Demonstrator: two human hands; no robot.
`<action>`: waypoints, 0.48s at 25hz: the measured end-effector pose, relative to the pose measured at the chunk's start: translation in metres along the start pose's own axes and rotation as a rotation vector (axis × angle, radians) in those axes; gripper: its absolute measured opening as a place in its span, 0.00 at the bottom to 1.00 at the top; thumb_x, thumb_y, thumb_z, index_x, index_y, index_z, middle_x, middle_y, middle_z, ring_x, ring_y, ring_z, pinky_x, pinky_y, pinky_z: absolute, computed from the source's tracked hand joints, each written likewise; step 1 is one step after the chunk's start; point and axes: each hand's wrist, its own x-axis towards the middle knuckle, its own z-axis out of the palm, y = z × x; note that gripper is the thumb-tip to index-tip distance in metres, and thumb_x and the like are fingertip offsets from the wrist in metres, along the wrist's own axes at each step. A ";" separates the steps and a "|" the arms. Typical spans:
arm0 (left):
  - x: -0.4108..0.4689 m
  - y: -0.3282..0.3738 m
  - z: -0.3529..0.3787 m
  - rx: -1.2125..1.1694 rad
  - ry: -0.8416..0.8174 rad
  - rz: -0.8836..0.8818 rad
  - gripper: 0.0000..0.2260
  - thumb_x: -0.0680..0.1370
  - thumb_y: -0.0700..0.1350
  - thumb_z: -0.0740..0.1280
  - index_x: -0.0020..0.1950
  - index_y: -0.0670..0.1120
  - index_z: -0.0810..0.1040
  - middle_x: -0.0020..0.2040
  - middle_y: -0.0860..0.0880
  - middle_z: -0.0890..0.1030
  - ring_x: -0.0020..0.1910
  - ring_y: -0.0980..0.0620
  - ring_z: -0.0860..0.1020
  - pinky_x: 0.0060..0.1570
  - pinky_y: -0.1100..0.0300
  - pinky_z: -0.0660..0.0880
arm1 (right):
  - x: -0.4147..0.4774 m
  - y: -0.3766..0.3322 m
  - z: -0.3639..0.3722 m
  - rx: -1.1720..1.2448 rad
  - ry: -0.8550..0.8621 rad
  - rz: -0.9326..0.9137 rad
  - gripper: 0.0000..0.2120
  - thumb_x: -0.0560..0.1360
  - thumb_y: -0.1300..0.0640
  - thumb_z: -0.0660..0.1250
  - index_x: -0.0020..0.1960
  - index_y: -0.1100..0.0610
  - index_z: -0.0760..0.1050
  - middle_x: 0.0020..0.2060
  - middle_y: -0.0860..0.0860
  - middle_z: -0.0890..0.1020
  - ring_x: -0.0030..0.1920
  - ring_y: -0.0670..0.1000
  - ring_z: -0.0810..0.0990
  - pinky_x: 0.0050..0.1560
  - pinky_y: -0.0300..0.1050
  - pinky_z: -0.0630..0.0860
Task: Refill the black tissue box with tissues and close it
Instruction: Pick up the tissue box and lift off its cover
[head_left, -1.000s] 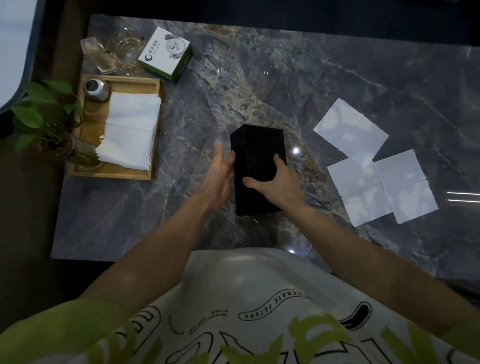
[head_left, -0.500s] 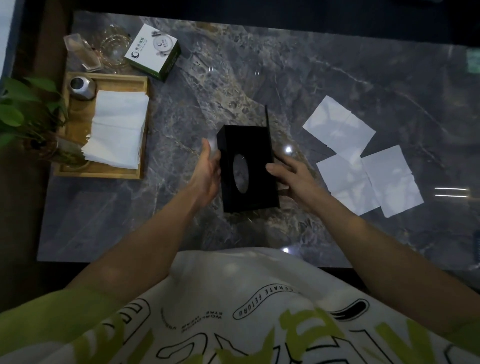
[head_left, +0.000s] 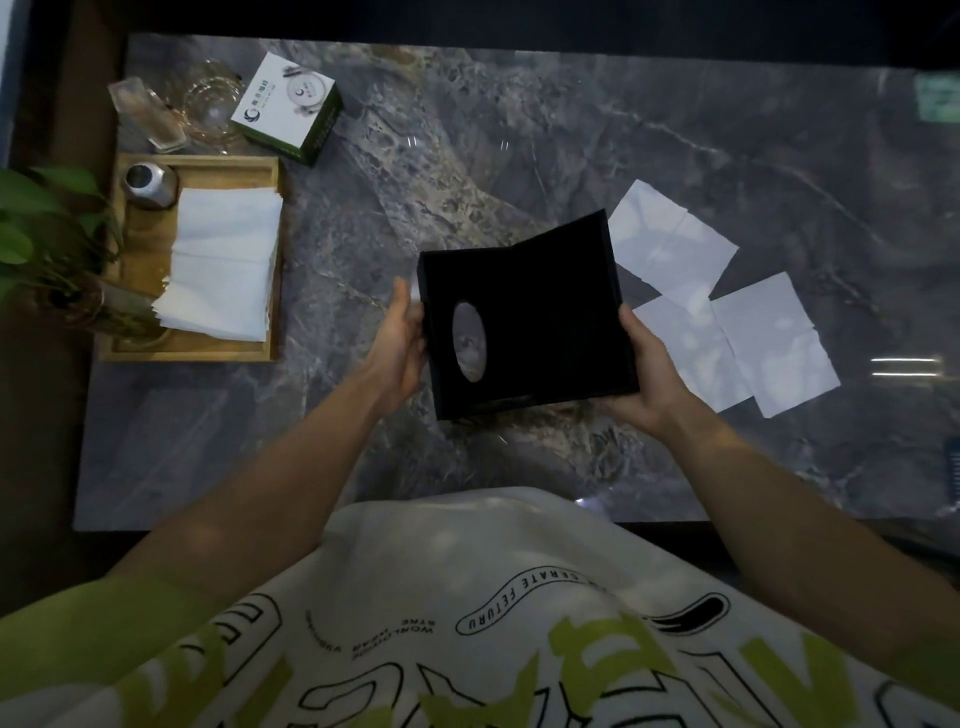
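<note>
while the left hand (head_left: 397, 338) grips one side and the right hand (head_left: 647, 371) cups the other, the opened black tissue box (head_left: 540, 317) sits between them above the grey marble worktop (head_left: 467, 156); farther left, stacked white tissues (head_left: 221, 265) fill a wooden tray (head_left: 130, 260).

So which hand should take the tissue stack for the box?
Probably the left hand: the tissue stack lies in the wooden tray on its side, while the right hand supports the opened black tissue box.
</note>
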 end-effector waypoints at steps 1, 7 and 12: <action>0.000 -0.001 -0.001 0.004 0.004 0.002 0.32 0.80 0.65 0.42 0.75 0.48 0.65 0.72 0.49 0.72 0.70 0.51 0.69 0.70 0.57 0.63 | 0.000 -0.003 -0.003 -0.047 0.026 -0.004 0.24 0.81 0.41 0.57 0.71 0.53 0.72 0.66 0.54 0.78 0.65 0.55 0.78 0.55 0.49 0.80; -0.005 -0.011 -0.011 0.000 0.003 -0.023 0.32 0.79 0.67 0.43 0.76 0.50 0.62 0.75 0.50 0.67 0.73 0.52 0.66 0.76 0.53 0.56 | 0.016 -0.006 -0.013 -0.767 0.435 -0.257 0.10 0.81 0.62 0.61 0.60 0.60 0.76 0.56 0.57 0.81 0.59 0.58 0.80 0.62 0.54 0.77; -0.010 -0.024 -0.013 -0.008 0.067 -0.060 0.33 0.78 0.68 0.43 0.78 0.52 0.55 0.78 0.52 0.60 0.76 0.53 0.61 0.77 0.53 0.52 | 0.013 -0.001 -0.002 -1.510 0.436 -0.579 0.28 0.75 0.63 0.63 0.74 0.59 0.61 0.70 0.59 0.68 0.70 0.58 0.66 0.67 0.44 0.63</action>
